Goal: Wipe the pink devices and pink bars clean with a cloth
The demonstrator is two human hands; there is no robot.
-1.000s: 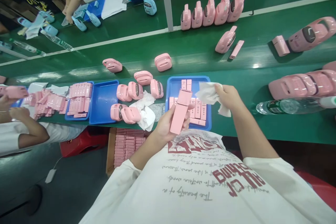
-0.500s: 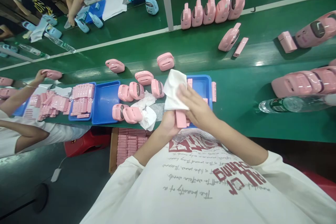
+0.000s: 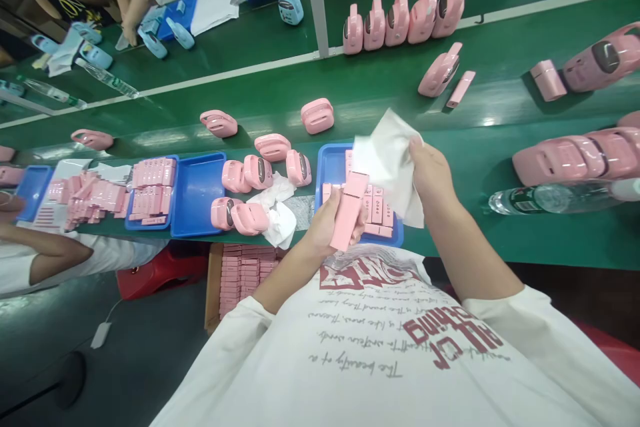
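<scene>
My left hand (image 3: 321,225) is closed round a long pink plastic block (image 3: 349,212), held tilted over the bench edge. A thin line crosses the block near its upper end. My right hand (image 3: 431,173) pinches a white wiping cloth (image 3: 395,155), which hangs loosely to the left of the fingers and just above the block. Behind both hands lies a blue tray (image 3: 327,157) with several pink blocks (image 3: 383,208) in it; the cloth and my left hand cover part of it.
Pink handled devices (image 3: 259,172) and crumpled white cloths (image 3: 280,223) lie left of the tray. A blue tray (image 3: 199,197) is beyond them. More pink devices (image 3: 397,19) line the back. A water bottle (image 3: 550,199) lies at right. Co-workers sit at left and across.
My right hand has lifted the cloth off the pink block and moved right. The block now shows fully in my left hand. At far left, a co-worker's hand has left a pink device.
</scene>
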